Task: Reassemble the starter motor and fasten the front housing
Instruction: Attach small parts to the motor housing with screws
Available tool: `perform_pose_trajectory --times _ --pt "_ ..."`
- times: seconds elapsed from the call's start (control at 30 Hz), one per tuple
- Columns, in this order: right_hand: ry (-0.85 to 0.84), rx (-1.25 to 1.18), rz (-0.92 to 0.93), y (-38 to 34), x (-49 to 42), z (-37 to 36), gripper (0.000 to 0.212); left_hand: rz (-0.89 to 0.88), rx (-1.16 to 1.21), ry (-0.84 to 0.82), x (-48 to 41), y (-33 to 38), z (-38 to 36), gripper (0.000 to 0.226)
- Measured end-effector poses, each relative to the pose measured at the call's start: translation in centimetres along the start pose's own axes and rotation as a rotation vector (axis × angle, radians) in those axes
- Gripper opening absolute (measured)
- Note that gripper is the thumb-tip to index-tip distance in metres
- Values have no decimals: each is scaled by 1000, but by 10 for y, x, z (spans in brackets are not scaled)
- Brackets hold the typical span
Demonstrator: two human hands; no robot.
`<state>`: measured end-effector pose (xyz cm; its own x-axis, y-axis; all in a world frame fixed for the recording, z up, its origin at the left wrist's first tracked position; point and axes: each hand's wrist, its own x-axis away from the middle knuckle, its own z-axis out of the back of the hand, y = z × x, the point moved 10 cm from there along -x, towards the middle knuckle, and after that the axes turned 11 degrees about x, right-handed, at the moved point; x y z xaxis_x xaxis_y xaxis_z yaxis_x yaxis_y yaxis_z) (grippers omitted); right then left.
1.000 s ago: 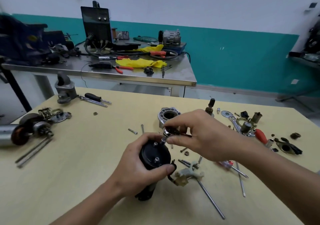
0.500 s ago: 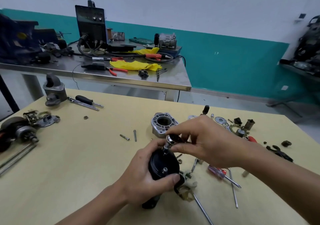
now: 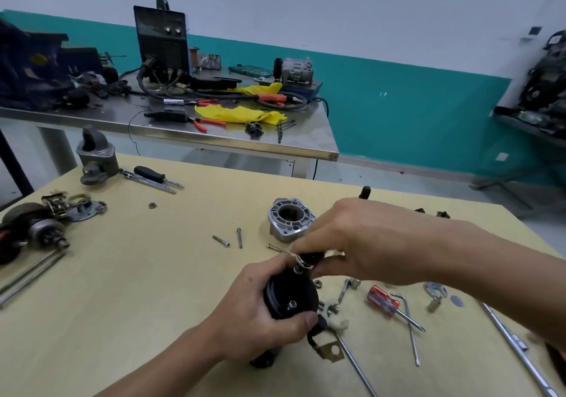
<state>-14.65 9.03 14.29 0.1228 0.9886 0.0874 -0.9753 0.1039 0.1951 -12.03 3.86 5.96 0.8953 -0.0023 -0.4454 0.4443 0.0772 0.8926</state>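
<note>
One black, round-capped motor body [image 3: 288, 297] gripped by left hand [image 3: 257, 323]; right hand [image 3: 370, 240] pinches small driver [image 3: 307, 260].

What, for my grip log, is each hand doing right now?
Left hand: gripping the black motor body.
Right hand: pinching a small black-and-silver tool at the body's top end.

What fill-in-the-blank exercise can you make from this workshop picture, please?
1. The left hand grips the ___ motor body.
2. The right hand pinches a small driver; the screwdriver nearest it has a ___ handle.
3. The cloth on the steel bench is ___.

Missing words: black; red; yellow.
</note>
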Motion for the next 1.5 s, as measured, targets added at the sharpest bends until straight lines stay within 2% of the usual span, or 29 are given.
perform_pose_trajectory --times 0.17,0.3,0.37,0.47,0.57,0.67,0.77,0.87,1.0,1.07,1.17,1.3,1.37,1.5 --pt "15 -366 -374 23 9 -12 31 -23 -65 89 2 1 4 26" --pt "-4 -450 -515 28 11 -23 40 -40 -51 151 3 1 7 30" --pt "-3 -445 -520 30 9 -21 40 -58 -60 143 3 3 5 36" --pt "-18 -287 -378 19 2 -14 30 -78 -87 111 4 6 2 37" --pt "-66 -35 -119 -2 -4 -7 19 -63 -56 97 3 5 2 32" --pt "-53 226 119 -18 -6 -2 27 -58 -24 81 1 5 4 34" --pt "-31 331 198 -24 -8 -2 31 -50 -27 74 2 2 5 37" --pt "-60 42 -41 -2 -9 -2 19 -60 -54 88 4 1 4 36" --pt "-25 -453 -391 19 -4 -20 31 -97 -32 93 1 4 1 38" --pt "31 -543 -463 21 -5 -29 31 -91 -5 79 -1 5 2 39" --pt "108 -420 -323 11 -5 -15 26 -63 -2 70 -3 4 4 36" --pt "-98 -10 -35 -8 6 -12 38 0 10 94 -6 -4 10 28" --pt "-145 182 18 -11 4 -12 42 23 9 96 -5 -6 11 25" --pt "-121 266 52 -12 -5 -8 38 49 46 90 -6 -8 10 31"
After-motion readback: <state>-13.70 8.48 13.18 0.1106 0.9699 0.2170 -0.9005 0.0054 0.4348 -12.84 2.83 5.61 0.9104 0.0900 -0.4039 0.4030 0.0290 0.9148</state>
